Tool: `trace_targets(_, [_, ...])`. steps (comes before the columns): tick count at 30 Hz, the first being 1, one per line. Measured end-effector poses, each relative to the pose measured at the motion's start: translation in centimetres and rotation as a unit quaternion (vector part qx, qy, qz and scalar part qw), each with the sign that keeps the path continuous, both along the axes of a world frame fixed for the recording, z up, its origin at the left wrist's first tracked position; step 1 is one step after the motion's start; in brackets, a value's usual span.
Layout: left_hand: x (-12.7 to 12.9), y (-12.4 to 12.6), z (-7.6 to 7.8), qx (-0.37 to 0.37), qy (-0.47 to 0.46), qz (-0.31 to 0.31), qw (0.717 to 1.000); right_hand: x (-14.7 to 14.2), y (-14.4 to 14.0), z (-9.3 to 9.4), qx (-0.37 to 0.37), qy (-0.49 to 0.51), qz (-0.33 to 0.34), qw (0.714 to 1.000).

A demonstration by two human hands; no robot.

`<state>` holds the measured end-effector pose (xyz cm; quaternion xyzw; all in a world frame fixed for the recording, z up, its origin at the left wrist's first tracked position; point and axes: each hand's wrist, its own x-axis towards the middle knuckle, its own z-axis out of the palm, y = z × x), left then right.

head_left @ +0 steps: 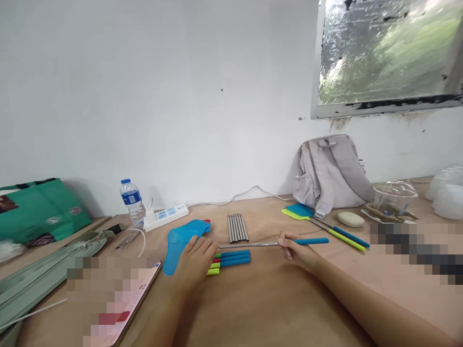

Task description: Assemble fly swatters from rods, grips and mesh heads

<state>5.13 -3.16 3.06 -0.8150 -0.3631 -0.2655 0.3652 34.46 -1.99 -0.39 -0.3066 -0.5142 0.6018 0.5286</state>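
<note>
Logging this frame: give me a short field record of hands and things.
left hand: rests on blue mesh head, fingertips at rod end
right hand: grips rod near its blue handle
below rod: coloured handles in a row
behind rod: metal tubes
far right: backpack
far left: bottle, power strip

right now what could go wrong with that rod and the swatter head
The right hand pinches the thin metal rod near its blue grip, so the long free end could sag or bend. The left hand only presses flat on the blue swatter head, which might slide. The loose handles beside it could roll.
</note>
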Motion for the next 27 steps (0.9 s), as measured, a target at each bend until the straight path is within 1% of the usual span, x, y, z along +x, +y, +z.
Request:
trace_targets(2, [0.7, -0.2, 0.0, -0.012, -0.015, 0.012, 1.000, -1.1, -0.3, 0.0, -0.020, 0.041, -0.022, 0.999])
trace_targets(4, [2.1, -0.5, -0.3, -0.009, -0.036, 0.026, 0.999, -2.5, -0.9, 0.1, -0.032, 0.084, -0.052, 0.995])
trace_targets(6, [3.8, -1.1, -1.0, 0.004, -0.045, 0.024, 0.999, -3.8, -1.5, 0.0, -0.042, 0.106, -0.075, 0.991])
trace_targets(8, [5.4, -1.7, -1.8, 0.000, -0.031, 0.013, 0.999, -4.8, -2.1, -0.3, -0.055, 0.116, -0.086, 0.988])
trace_targets(10, [6.5, -2.1, -2.5, -0.050, -0.016, 0.034, 0.998, -5.4, -2.5, -0.5, -0.067, 0.126, -0.084, 0.986])
trace_targets(12, [6.8, -2.3, -2.7, -0.088, -0.004, 0.050, 0.995, -5.6, -2.6, -0.6, -0.074, 0.112, -0.074, 0.988])
trace_targets(14, [6.4, -2.1, -2.4, -0.084, 0.008, 0.034, 0.996, -5.2, -2.4, -0.5, -0.061, 0.057, -0.064, 0.994])
trace_targets(16, [5.8, -1.8, -1.6, -0.051, 0.021, 0.003, 0.998, -4.6, -2.1, -0.1, -0.028, 0.000, -0.052, 0.998])
trace_targets(18, [5.2, -1.6, -0.7, -0.018, 0.029, -0.018, 0.999, -3.9, -1.7, 0.5, 0.003, -0.028, -0.036, 0.999])
trace_targets(23, [3.4, -1.7, 1.3, 0.039, 0.041, -0.033, 0.998, -1.8, -1.0, 1.3, 0.037, -0.018, -0.008, 0.999])
trace_targets(27, [2.1, -2.0, 2.3, 0.063, 0.065, -0.014, 0.996, 0.0, -0.6, 1.6, 0.080, -0.014, 0.027, 0.996])
